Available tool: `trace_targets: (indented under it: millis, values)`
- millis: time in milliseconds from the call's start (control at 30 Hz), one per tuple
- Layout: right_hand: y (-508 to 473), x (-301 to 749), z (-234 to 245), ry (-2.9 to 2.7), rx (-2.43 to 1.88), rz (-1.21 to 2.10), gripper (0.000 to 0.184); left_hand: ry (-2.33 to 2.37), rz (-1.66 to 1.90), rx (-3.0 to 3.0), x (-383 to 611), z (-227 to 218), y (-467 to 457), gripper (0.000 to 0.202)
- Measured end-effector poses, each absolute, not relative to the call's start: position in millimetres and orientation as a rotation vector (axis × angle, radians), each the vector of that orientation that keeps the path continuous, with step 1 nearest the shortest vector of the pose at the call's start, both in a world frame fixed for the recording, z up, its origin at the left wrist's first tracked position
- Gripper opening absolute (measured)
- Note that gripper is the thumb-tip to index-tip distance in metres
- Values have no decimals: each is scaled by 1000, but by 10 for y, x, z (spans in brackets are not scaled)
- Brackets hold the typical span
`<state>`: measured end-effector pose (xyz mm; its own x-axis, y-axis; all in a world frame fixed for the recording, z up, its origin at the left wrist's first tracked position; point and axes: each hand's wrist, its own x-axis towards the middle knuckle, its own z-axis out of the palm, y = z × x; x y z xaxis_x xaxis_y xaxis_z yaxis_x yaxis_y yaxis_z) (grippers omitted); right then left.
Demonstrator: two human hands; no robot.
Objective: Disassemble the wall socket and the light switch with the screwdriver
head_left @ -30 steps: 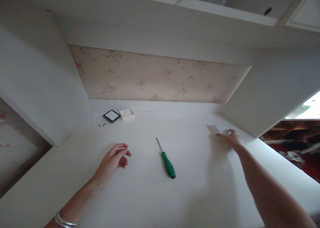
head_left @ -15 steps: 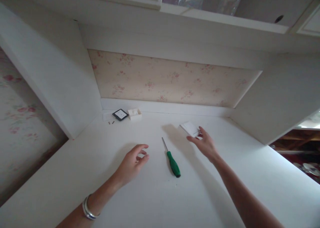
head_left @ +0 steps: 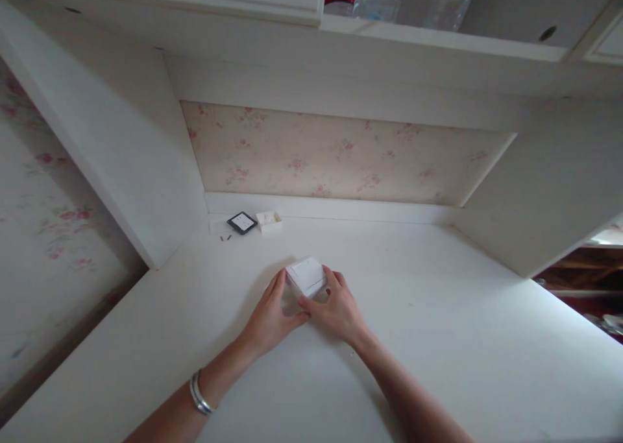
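A small white box-shaped piece [head_left: 307, 275] with a line of tiny print is held above the white tabletop, in front of me. My right hand [head_left: 335, 307] grips its right side, thumb at the near corner and fingers at the far right edge. On the other side, my left hand [head_left: 272, 313] has its fingertips against the left edge, and its thumb reaches under the near corner beside the right thumb. A silver bangle circles my left wrist. The green screwdriver does not show now; whether my right hand covers it I cannot tell.
At the back left lie a dark square frame with a white face [head_left: 242, 222], a small open white box [head_left: 268, 221] and two tiny screws [head_left: 226, 238]. White side panels [head_left: 121, 138] flank the tabletop. An overhead shelf [head_left: 438, 37] holds plastic bottles [head_left: 450, 2].
My right hand has carried the white piece left and nearer to me. My left hand has moved up to meet it. The green screwdriver, seen before between the hands, is out of sight.
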<state>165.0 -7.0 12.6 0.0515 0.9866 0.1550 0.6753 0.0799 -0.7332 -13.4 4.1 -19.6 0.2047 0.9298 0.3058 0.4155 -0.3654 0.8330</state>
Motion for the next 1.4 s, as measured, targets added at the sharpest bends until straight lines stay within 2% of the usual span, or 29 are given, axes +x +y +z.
trace_targets:
  millis: [100,200,300,600,733,867,933,1033,1200,1400]
  values:
    - [-89,1708,121,-1703,-1555,740,80,1202,1143,1754,-127,-185,72,88]
    - [-97,1782,126,-1748,-1488,738,65,1149,1147,1672,-164,-151,101,83]
    - [-109,1835,113,-1769,-1471,736,55,1139,1088,1741,-226,-129,103,85]
    - [-142,1903,167,-1701,-1368,962,43,1166,917,1920,-366,-101,107,90]
    - [-164,1921,205,-1758,-1340,955,51,1109,882,1940,-365,-62,93,86]
    - [-201,1960,213,-2012,-1212,879,84,1036,880,1909,-345,-8,65,83]
    - [-205,1978,198,-2102,-1201,825,94,1015,869,1900,-339,4,62,81]
    - [-192,1989,172,-2108,-1235,777,91,1030,863,1881,-344,-13,69,83]
    - [-176,1986,197,-2035,-1237,801,75,1051,857,1856,-368,-77,81,89]
    - [-179,2006,240,-2079,-1237,764,88,1051,880,1914,-370,-66,77,88]
